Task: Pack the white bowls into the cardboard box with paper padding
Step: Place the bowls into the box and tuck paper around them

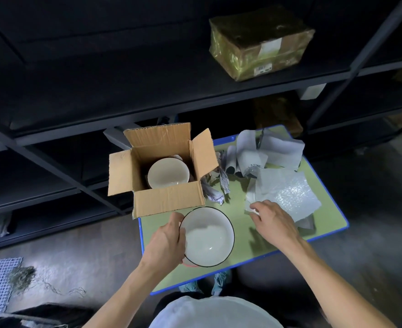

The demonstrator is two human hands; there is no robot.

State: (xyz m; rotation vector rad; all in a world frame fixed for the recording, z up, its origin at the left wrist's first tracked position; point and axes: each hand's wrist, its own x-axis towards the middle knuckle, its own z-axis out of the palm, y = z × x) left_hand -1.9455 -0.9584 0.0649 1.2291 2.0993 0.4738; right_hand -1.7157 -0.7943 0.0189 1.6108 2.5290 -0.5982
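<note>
left hand [165,242] gripped the rim of a white bowl [207,236] above the near edge of the green desk [242,247]. right hand [274,221] pinched a corner of a paper sheet [280,195], fingers curled. second bowl [168,173] sat inside the open cardboard box [162,162], at the desk's far left.

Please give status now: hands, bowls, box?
Left hand grips bowl at rim. Right hand on paper. One bowl in box. Nothing blocking.
</note>
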